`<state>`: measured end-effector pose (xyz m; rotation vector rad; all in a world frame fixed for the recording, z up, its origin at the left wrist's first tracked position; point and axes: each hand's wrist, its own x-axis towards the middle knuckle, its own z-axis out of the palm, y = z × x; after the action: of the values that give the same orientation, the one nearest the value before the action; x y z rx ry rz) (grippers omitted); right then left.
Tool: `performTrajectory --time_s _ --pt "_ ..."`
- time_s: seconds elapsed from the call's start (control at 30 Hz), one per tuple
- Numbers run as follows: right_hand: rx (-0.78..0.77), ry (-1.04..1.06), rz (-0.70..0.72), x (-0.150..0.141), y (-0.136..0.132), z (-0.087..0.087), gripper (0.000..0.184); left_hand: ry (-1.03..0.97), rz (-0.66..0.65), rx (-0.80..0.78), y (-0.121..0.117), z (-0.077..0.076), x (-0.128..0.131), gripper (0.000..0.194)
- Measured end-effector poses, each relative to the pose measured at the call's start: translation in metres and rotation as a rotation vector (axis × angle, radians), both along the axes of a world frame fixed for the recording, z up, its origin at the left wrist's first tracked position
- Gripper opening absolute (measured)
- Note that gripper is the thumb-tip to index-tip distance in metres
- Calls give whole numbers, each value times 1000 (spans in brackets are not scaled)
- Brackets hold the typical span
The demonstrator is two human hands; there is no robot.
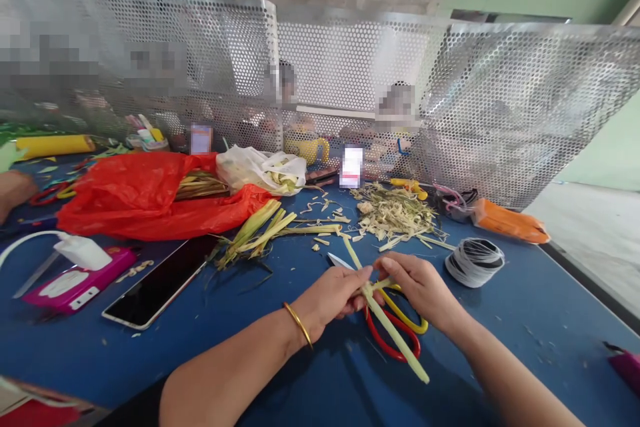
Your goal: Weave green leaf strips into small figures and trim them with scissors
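Note:
Pale green-yellow plant strips (397,337) cross between my hands just above the table. My left hand (337,290), with a gold bangle at the wrist, pinches them where they meet. From that crossing one long strip slants down to the right and another end points up to the left. Fingers of my right hand (413,280) are closed on a short side end of the strips. Beneath both hands lie scissors (417,347) with one red and one yellow handle, their blade tip showing at the upper left. The bent fingers partly hide the crossing.
Plant stalks (260,230), a red plastic bag (125,193) and a phone (160,283) lie left. A scrap pile (397,210), white thread spool (475,261) and orange packet (510,220) lie right. A perforated metal screen (330,67) stands behind, people beyond it. Another person's hand (15,193) is far left.

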<state>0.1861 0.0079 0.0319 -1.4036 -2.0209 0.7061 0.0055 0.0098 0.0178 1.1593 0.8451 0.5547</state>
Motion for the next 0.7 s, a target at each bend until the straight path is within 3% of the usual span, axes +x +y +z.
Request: performTrajectory --time_s 0.13,0.33,0.5,0.6,0.7 --pt "129 -246 57 -2 -3 -2 34 -6 -1 -15 4 0 -2 55" --pt "146 -215 7 -8 -6 -6 15 17 -17 0 1 1 1 39" --pt "207 -199 -42 -6 -6 -5 13 54 3 83 0 3 0 41" --pt "275 -227 -38 0 -4 -3 13 64 39 89 1 0 -1 40" --pt "432 -240 -49 6 -3 3 14 -9 102 -19 3 0 -2 40"
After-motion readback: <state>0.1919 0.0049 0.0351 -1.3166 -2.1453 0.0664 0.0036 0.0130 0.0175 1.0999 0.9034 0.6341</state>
